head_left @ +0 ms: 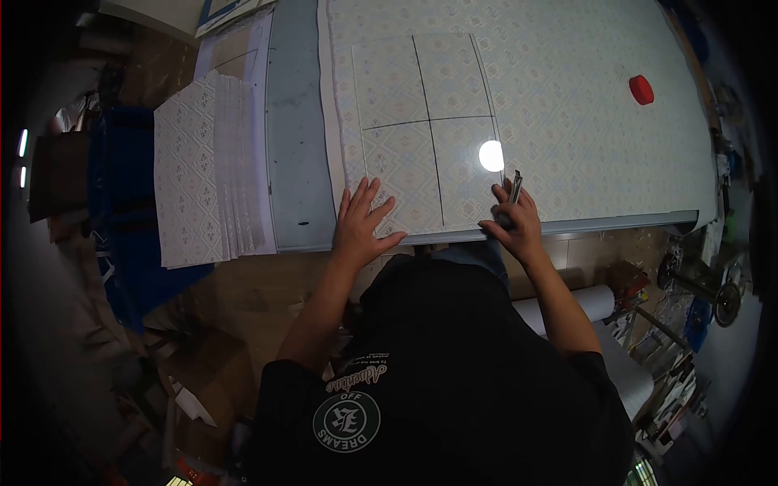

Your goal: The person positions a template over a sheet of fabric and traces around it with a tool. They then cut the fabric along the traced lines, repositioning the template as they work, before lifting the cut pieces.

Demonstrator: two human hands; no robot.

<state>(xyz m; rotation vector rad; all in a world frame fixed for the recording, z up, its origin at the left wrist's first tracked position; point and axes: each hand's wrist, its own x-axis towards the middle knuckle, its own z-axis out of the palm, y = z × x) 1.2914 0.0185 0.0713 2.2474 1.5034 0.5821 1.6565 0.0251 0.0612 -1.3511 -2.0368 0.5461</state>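
Nearest the lens: dark T-shirt with a round printed emblem, filling the lower middle; both bare forearms reaching up from it to the bench.

Centre: clear ruled template, a see-through rectangle marked with crossing black lines, laid flat on the patterned sheet so that the pattern shows through for alignment. Near edge of the template level with the near edge of the bench.

Left hand: fingers spread wide, palm pressed flat on the near left corner of the template, holding nothing; apparently placed so as to pin template and sheet against slipping.

Right hand: closed around a slim knife at the near right corner of the template, tip pointing away from the body along the template's right edge; edge seemingly used as a guide. Whether the blade touches the sheet cannot be told.

Left of the template: fanned stack of cut patterned pieces, overhanging the bench end, within easy reach.

Far right of the template, well apart: red round cap lying on the patterned sheet.

Below and right of the template, under the bench edge: white roll beside scattered tools and clutter. Bright round glare spot on the template, just beyond the knife.
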